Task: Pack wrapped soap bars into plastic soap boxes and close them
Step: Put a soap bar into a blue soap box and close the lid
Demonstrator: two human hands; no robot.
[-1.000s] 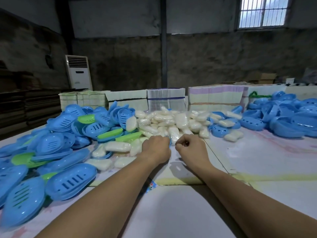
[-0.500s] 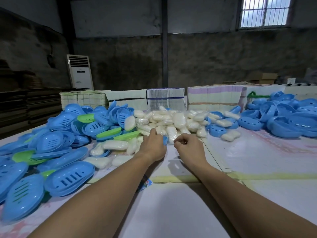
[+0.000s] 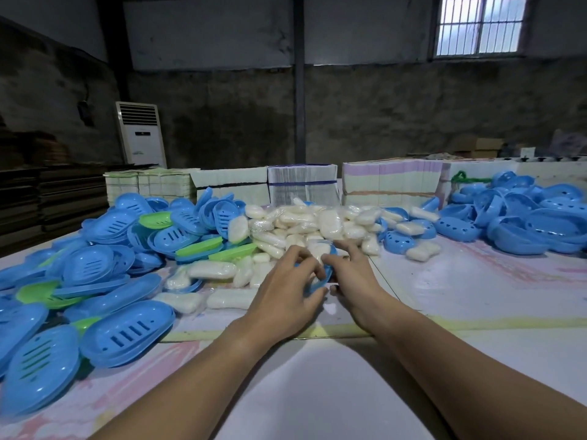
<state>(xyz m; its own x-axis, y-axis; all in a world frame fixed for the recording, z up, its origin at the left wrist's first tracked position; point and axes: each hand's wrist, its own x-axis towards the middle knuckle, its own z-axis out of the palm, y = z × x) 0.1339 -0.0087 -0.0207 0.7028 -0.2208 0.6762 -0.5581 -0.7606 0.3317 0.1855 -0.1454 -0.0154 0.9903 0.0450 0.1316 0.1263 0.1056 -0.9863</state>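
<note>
both hands on one blue soap box

the left hand (image 3: 287, 292) and right hand (image 3: 352, 281) meet at the middle of the table (image 3: 476, 296), each with fingers curled round a blue box (image 3: 324, 276) held between them. a wrapped soap bar (image 3: 318, 250) shows white at the top of the box, between the two sets of fingers. the left thumb lies at the box's near edge; the right fingers reach over its far side. whether the box is fully closed cannot be told, as the hands cover most of it.

just behind the hands lies the soap pile (image 3: 317, 222), white bars in clear wrap, some spilled toward the left. to the left a heap of blue lids (image 3: 120, 338) with slots spreads to the near edge, a few green lids (image 3: 155, 219) mixed in. to the right, well apart from the hands, sits a heap of blue bases (image 3: 524, 217) with holes. stacks of flat cartons (image 3: 390, 182) line the table's far edge. an air conditioner (image 3: 141, 133) stands against the back wall, and a barred window (image 3: 481, 25) is high on the right.
</note>
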